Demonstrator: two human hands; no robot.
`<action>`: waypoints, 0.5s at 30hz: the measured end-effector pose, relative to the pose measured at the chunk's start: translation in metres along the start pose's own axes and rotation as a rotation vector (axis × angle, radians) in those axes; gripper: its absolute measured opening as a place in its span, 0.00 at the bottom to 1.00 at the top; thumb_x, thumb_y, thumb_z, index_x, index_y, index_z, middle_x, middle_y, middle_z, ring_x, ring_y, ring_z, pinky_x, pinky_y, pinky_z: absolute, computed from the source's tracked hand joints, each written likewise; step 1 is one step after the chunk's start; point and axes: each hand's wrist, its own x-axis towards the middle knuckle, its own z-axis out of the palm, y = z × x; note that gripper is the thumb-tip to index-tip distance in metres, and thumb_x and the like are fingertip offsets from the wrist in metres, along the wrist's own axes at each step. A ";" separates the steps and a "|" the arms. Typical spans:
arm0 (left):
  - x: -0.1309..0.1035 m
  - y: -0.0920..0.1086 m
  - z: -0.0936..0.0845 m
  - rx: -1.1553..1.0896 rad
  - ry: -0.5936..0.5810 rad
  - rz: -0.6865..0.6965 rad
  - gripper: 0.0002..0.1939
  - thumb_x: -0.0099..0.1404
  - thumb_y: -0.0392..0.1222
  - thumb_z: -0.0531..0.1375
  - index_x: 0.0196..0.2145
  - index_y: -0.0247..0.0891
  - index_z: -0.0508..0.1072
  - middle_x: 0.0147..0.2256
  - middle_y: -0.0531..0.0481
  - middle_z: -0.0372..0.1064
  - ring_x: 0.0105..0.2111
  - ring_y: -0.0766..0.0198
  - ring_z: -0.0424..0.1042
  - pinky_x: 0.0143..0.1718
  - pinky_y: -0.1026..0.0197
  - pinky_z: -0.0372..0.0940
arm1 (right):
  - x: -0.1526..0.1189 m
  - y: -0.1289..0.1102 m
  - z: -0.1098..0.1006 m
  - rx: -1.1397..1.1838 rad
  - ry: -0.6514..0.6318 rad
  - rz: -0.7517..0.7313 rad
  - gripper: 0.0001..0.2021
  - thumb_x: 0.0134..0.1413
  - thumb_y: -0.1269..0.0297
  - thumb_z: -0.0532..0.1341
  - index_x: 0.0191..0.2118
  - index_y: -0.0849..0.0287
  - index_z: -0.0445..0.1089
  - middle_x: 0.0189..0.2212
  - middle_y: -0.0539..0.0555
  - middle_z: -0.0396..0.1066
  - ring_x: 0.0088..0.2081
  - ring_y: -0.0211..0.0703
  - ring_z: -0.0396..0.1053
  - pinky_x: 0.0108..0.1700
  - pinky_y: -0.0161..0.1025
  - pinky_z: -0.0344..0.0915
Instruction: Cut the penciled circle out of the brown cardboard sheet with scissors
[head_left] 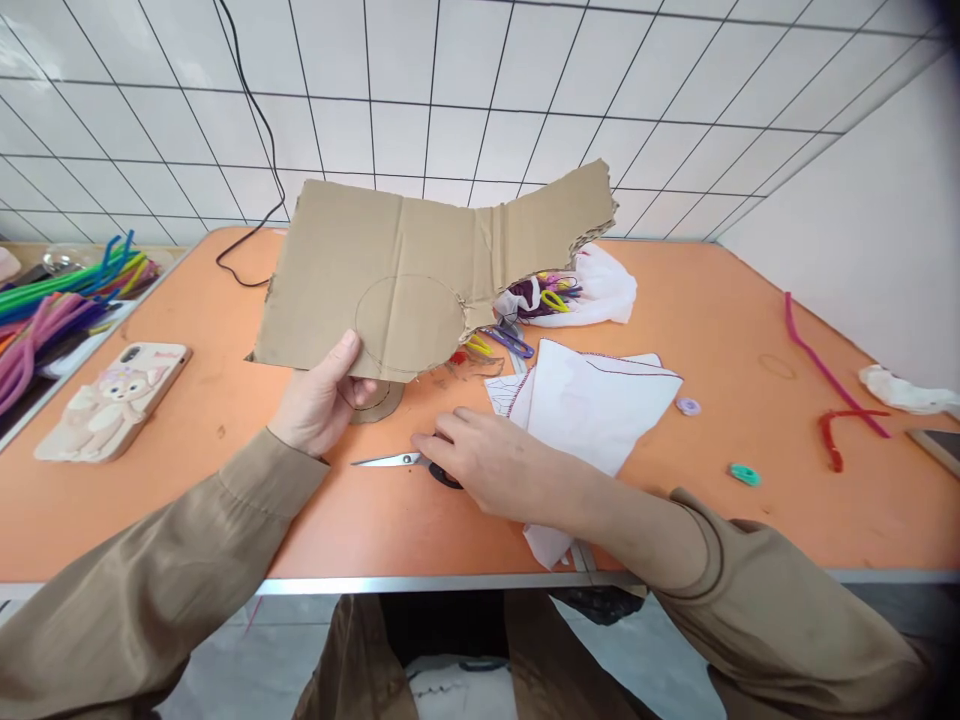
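Cardboard (pixel 337 255) (w/ drawn circle (pixel 410 325)) pinched by L hand (pixel 322 400); R hand (pixel 491 465) over scissors (pixel 397 460), grip unclear.

The right hand (pixel 487 465) partly hides the scissors (pixel 397 460). At eight o'clock, cardboard (pixel 341 250) covers part of what seems a disc (pixel 384 405).

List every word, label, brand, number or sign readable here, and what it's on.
Nothing legible to quote.
Phone case: small pink lettering near the top edge, too small and blurred to read.
White clothing at the lap: dark marks, can't tell if lettering.
Cardboard sheet: drawn circle only, no text seen.
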 end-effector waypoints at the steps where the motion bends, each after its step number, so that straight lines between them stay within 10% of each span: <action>1: 0.001 0.002 -0.001 0.003 0.008 0.015 0.16 0.47 0.46 0.74 0.31 0.39 0.77 0.23 0.56 0.70 0.16 0.73 0.65 0.12 0.71 0.59 | -0.002 0.000 -0.001 -0.019 -0.024 -0.011 0.16 0.48 0.84 0.57 0.42 0.66 0.70 0.36 0.60 0.67 0.36 0.49 0.65 0.32 0.40 0.58; 8: 0.008 0.013 -0.011 -0.004 0.022 0.030 0.19 0.44 0.46 0.75 0.31 0.38 0.75 0.19 0.57 0.69 0.12 0.73 0.63 0.08 0.72 0.58 | -0.013 0.011 -0.011 0.251 0.023 -0.004 0.21 0.49 0.86 0.53 0.47 0.62 0.69 0.37 0.57 0.68 0.33 0.44 0.65 0.33 0.39 0.60; 15: 0.013 0.008 -0.017 -0.028 -0.057 -0.014 0.11 0.57 0.45 0.68 0.26 0.37 0.73 0.14 0.56 0.63 0.11 0.73 0.60 0.10 0.72 0.57 | -0.008 0.024 -0.003 1.290 -0.060 -0.167 0.09 0.63 0.73 0.52 0.47 0.60 0.63 0.41 0.58 0.68 0.41 0.39 0.70 0.38 0.37 0.66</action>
